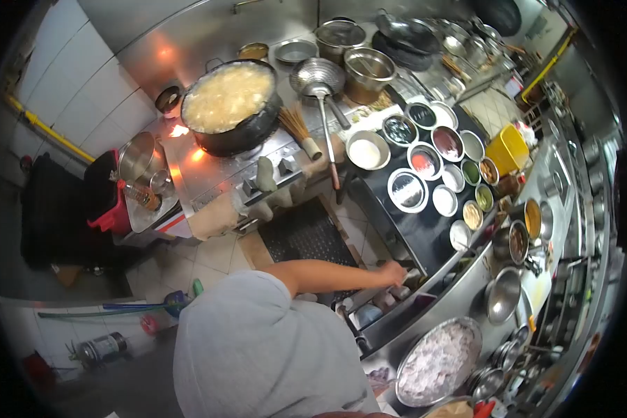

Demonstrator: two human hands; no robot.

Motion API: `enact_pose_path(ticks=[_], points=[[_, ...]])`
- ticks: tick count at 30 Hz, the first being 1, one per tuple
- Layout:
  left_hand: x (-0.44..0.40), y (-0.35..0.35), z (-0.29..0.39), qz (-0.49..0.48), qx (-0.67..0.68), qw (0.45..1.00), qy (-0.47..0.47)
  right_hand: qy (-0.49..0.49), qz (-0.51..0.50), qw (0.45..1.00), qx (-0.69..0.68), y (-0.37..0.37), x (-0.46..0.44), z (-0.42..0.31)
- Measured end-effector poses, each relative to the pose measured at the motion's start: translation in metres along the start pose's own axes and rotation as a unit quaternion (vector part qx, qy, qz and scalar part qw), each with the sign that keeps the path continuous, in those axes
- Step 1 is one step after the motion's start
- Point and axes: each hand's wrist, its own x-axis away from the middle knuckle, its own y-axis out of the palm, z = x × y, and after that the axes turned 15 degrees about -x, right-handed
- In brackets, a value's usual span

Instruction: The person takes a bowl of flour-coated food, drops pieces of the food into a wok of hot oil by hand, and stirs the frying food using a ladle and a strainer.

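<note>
My left hand (393, 274), at the end of a bare arm, reaches down into an open drawer (432, 298) beneath the counter. Its fingers look curled closed, and whatever they may hold is hidden. Beside it in the drawer lie several wrapped or bagged items (383, 301), too small to identify. A grey shirt (272, 348) covers my body at the bottom. Part of my other arm (352, 414) shows at the lower edge, with its hand out of the picture. Near the drawer, a large metal bowl (435, 362) holds a pale, floury mass.
A black wok (230, 143) of bubbling liquid stands on the stove, with flame (179, 130) beside it. A perforated skimmer (318, 78) rests nearby. Several bowls of sauces and seasonings (425, 161) cover the dark counter. A yellow container (507, 148) and metal pots stand farther right.
</note>
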Motion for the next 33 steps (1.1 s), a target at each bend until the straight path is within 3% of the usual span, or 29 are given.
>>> enact_pose_path(ticks=[1,2,3,5,9,10,13,14,15,17,19,21,24,27,29,33], points=[[0.006,-0.056,0.017,0.064,0.083,0.993,-0.063,0.032,-0.005,0.999,0.009,0.010,0.002,0.013],[0.016,-0.095,0.025,0.213,-0.037,0.976,-0.020,0.066,-0.009,0.998,0.018,0.021,0.006,0.021],[-0.004,-0.137,0.013,0.358,-0.226,0.894,-0.146,0.099,-0.011,0.995,0.026,0.034,0.008,0.031],[-0.033,-0.203,-0.016,0.560,-0.233,0.774,-0.180,0.137,-0.039,0.989,0.049,0.064,0.002,0.045],[-0.027,-0.287,0.042,0.552,-0.140,0.780,-0.260,0.097,-0.182,0.974,0.097,0.144,-0.029,0.066],[-0.033,-0.303,0.043,0.494,-0.082,0.828,-0.253,0.093,-0.207,0.970,0.085,0.172,-0.037,0.069],[-0.064,-0.326,0.030,0.476,-0.101,0.845,-0.221,0.087,-0.304,0.949,0.022,0.263,-0.045,0.087],[-0.076,-0.333,0.019,0.461,0.003,0.865,-0.201,0.118,-0.363,0.924,-0.014,0.296,-0.042,0.089],[-0.078,-0.331,0.023,0.462,0.007,0.865,-0.195,0.049,-0.303,0.951,0.050,0.338,-0.015,0.094],[-0.071,-0.329,0.042,0.531,-0.127,0.817,-0.185,0.056,-0.366,0.927,0.054,0.386,-0.004,0.109],[-0.051,-0.338,0.072,0.567,-0.127,0.787,-0.206,0.081,-0.363,0.920,0.125,0.428,0.004,0.124],[-0.008,-0.353,0.127,0.552,-0.138,0.788,-0.233,0.039,-0.463,0.868,0.175,0.452,0.003,0.147],[0.016,-0.380,0.138,0.552,-0.133,0.794,-0.217,0.057,-0.531,0.819,0.211,0.499,0.004,0.171],[0.046,-0.397,0.177,0.587,-0.141,0.794,-0.071,0.096,-0.565,0.779,0.253,0.559,-0.006,0.191],[0.044,-0.432,0.200,0.576,-0.204,0.777,-0.151,0.124,-0.604,0.739,0.272,0.604,-0.015,0.203],[0.003,-0.506,0.270,0.650,-0.294,0.695,-0.087,0.127,-0.680,0.667,0.276,0.686,-0.036,0.233]])
